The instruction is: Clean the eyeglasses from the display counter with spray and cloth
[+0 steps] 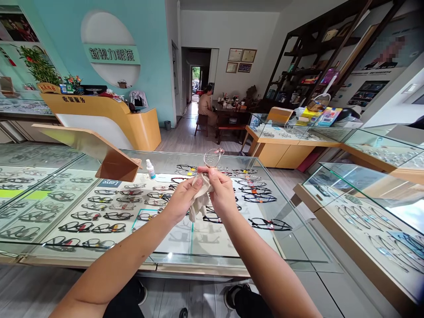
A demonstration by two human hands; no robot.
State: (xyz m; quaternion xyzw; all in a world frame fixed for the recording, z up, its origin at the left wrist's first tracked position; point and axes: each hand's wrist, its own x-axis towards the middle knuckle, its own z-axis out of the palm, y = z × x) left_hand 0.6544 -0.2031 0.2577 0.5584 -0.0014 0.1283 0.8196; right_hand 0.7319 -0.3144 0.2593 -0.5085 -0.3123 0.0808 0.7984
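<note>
Both of my hands meet above a glass display case [228, 247]. My left hand [183, 196] is closed on a pale cleaning cloth [198, 207], which hangs down below the fingers. In my right hand [221, 187] is a pair of thin-rimmed eyeglasses [212, 158], pinched between the fingers. One round lens stands up above the fingertips, with a pinkish part near its upper right edge. The cloth and fingers hide the rest of the glasses. A white spray bottle [150, 169] stands on the glass top to the left of my hands.
A slanted wooden-framed mirror or stand [99, 150] rises on the case at left. Rows of spectacles [119, 215] lie under the glass. More display cases [367, 212] flank the right side. Farther back, a person [206, 106] sits at a dark table [232, 115].
</note>
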